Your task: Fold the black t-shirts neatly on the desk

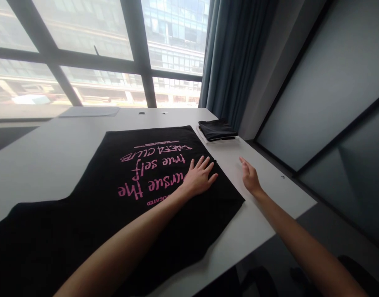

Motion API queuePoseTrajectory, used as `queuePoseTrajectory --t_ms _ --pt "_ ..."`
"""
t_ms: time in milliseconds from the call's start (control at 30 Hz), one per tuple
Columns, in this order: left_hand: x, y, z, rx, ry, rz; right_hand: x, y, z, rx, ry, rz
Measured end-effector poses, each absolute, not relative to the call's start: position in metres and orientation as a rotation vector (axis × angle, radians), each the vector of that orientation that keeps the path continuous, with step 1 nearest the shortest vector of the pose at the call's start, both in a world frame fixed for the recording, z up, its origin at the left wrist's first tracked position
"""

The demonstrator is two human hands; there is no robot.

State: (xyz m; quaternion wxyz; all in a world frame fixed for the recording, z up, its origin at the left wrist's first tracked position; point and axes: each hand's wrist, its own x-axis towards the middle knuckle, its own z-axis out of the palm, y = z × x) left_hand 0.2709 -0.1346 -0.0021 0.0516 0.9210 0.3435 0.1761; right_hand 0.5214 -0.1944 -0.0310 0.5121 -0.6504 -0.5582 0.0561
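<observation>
A black T-shirt (93, 231) with pink lettering lies spread over the white table, the print upside down from where I look. My left hand (199, 178) rests flat on it, fingers spread, covering part of the lettering close to the shirt's right edge. To the right of the shirt, over the bare tabletop, is my right hand (250, 176), turned on its side with fingers stretched out and nothing in it. I cannot tell whether it touches the table.
Folded dark clothing (217, 128) sits in a small stack on something white near the table's (270, 181) far right edge. A flat pale sheet (88, 111) lies at the back left. Behind are large windows and a blue-grey curtain (229, 57). Dark chair parts (260, 280) show below the table.
</observation>
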Motion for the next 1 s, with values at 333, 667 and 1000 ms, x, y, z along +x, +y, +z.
queuePoseTrajectory --t_ms 333,667,1000 --pt "0.28 -0.18 -0.011 2.864 0.461 0.284 0.507 -0.198 -0.032 -1.583 -1.406 0.131" --pt "0.271 -0.134 -0.013 2.803 1.093 0.38 0.504 -0.2 -0.031 -1.607 -1.448 0.172" --pt "0.27 -0.13 -0.025 2.783 1.104 0.335 0.49 -0.205 -0.023 -1.563 -1.785 0.04"
